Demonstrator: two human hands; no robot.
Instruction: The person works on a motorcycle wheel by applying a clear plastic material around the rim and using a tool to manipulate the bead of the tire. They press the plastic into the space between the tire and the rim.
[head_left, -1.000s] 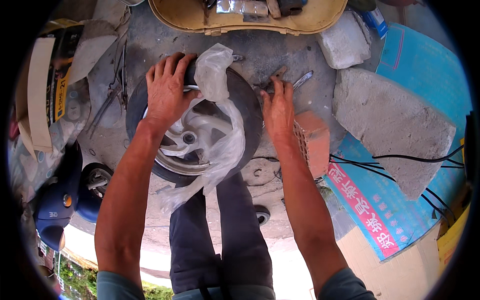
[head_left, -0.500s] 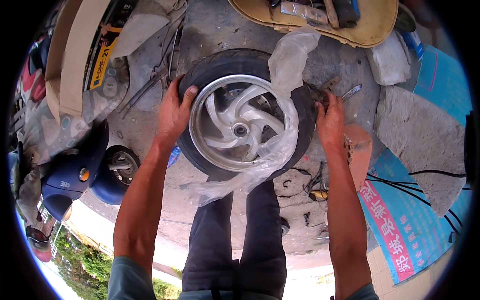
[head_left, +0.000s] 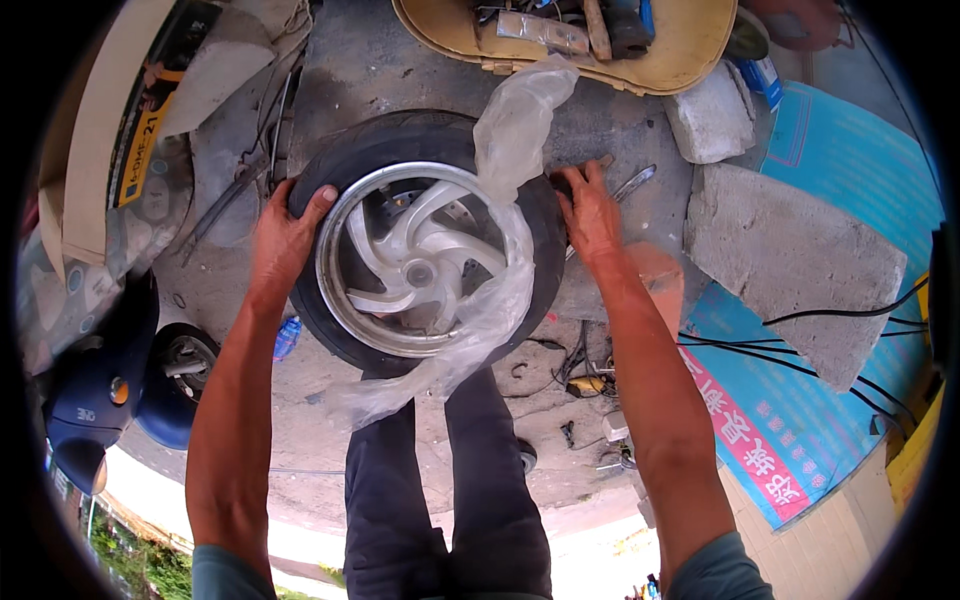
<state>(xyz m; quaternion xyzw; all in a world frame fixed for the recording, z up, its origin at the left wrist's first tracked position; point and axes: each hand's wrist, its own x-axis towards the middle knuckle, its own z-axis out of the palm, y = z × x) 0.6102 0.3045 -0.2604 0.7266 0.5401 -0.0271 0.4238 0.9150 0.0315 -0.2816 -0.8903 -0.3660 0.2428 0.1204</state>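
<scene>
A scooter wheel [head_left: 418, 272] with silver spiral spokes and a black tire [head_left: 318, 310] lies in front of my legs. My left hand [head_left: 288, 232] grips the tire's left side, its thumb lying over the sidewall near the rim. On the opposite side my right hand [head_left: 592, 215] holds the tire's edge with bent fingers; their tips are partly hidden. A crumpled strip of clear plastic film [head_left: 512, 140] drapes over the wheel's right side and trails down toward my trousers. Behind the spokes, part of a brake disc shows.
A yellow tool case [head_left: 690, 60] with tools sits at the far side. Concrete blocks [head_left: 790, 260], a brick [head_left: 655, 280] and a blue printed sheet [head_left: 740, 400] with black cables lie right. Cardboard [head_left: 110, 130] and a dark blue scooter [head_left: 100, 400] stand left. A metal tool [head_left: 636, 183] lies beyond my right hand.
The view has swung, so everything sits farther left in it. My right hand has come in closer against the tire. My left hand keeps its grip.
</scene>
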